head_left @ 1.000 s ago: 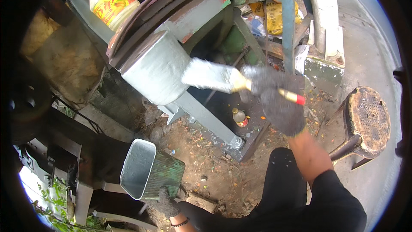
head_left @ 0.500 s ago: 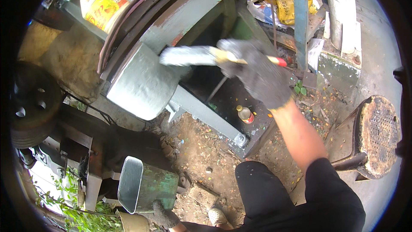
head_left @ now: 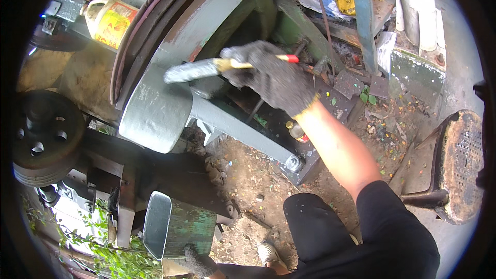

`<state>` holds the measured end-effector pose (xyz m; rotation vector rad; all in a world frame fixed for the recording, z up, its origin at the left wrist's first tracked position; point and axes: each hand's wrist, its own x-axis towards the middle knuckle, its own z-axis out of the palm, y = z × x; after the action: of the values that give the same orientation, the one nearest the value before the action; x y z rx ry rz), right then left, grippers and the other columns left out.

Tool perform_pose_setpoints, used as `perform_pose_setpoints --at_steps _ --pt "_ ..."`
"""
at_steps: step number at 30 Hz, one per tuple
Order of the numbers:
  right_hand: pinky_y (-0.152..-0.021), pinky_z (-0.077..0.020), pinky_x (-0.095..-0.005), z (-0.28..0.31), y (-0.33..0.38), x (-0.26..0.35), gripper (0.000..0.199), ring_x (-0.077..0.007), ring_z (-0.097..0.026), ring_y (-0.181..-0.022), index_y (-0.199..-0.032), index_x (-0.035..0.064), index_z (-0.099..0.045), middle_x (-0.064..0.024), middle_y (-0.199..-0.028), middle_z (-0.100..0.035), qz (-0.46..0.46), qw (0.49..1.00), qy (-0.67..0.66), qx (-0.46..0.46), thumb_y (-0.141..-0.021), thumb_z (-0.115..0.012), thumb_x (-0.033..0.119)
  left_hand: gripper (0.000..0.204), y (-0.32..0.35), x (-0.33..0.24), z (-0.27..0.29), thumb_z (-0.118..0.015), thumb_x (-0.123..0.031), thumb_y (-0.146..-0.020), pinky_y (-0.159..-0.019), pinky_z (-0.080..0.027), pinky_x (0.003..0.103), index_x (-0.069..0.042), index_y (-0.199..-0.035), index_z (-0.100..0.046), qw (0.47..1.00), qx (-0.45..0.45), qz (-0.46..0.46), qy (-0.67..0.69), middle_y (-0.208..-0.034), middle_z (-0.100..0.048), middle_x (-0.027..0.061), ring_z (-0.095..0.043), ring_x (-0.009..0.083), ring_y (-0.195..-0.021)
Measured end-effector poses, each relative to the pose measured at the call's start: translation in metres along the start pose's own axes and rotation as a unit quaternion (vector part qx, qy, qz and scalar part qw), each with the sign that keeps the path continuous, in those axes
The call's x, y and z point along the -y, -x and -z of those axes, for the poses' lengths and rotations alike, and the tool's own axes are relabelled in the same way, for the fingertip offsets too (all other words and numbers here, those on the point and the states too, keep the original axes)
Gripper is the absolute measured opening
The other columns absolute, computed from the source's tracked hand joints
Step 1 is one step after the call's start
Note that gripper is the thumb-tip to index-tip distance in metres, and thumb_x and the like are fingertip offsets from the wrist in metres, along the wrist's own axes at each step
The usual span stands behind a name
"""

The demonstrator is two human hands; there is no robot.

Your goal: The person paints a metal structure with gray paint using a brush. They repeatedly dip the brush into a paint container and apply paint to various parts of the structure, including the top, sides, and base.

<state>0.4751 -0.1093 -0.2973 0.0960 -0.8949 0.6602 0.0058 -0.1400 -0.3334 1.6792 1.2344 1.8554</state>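
Observation:
My right hand (head_left: 268, 75), in a dark knit glove with a yellow cuff, grips a paintbrush (head_left: 235, 64). Its handle is pale wood with a red tip, and its bristles, wet with grey paint, point left. They lie over the upper right edge of a curved grey metal hopper (head_left: 155, 113) with a shiny painted surface. Low in the view, my gloved left hand (head_left: 199, 262) is closed beside a worn green rectangular metal chute (head_left: 192, 227); what it holds is hidden. A beige object (head_left: 173, 267) sits right next to it.
A grey metal bar (head_left: 248, 134) runs from the hopper to a bolt. Behind my right forearm stands a small bottle (head_left: 295, 130). Further out are a yellow-labelled jug (head_left: 111, 23), a slotted pulley wheel (head_left: 46, 134), a rusty stool (head_left: 462, 168) and a blue post (head_left: 363, 26).
My right hand has moved left with the brush, whose bristles are now further left over the hopper's upper edge. The view has shifted a little; my left hand stays by the chute.

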Motion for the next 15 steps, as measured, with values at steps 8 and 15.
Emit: perform_pose_setpoints --at_steps 8,15 --pt "-0.092 -0.0675 -0.0459 0.027 0.01 -0.026 0.018 -0.0356 -0.073 -0.114 -0.108 -0.0031 -0.067 -0.022 -0.129 -0.07 -0.076 0.995 -0.071 -0.003 -0.104 -0.065 0.015 0.081 -0.006 0.006 -0.002 -0.068 -0.025 -0.092 -0.115 -0.047 0.043 0.001 -0.162 -0.035 0.998 0.0 -0.014 -0.054 -0.152 -0.052 0.0151 -0.053 0.0274 -0.135" --pt "-0.092 -0.0662 -0.0398 0.01 -0.029 -0.027 0.022 -0.031 -0.075 -0.106 -0.113 -0.0022 -0.067 -0.0209 -0.127 -0.071 -0.011 0.991 -0.131 -0.032 -0.107 -0.063 0.019 0.081 -0.027 0.011 0.038 -0.071 -0.022 -0.093 -0.111 -0.048 0.045 0.0 -0.161 -0.034 0.999 0.009 0.037 -0.019 -0.15 -0.053 0.0158 -0.055 0.0272 -0.129"
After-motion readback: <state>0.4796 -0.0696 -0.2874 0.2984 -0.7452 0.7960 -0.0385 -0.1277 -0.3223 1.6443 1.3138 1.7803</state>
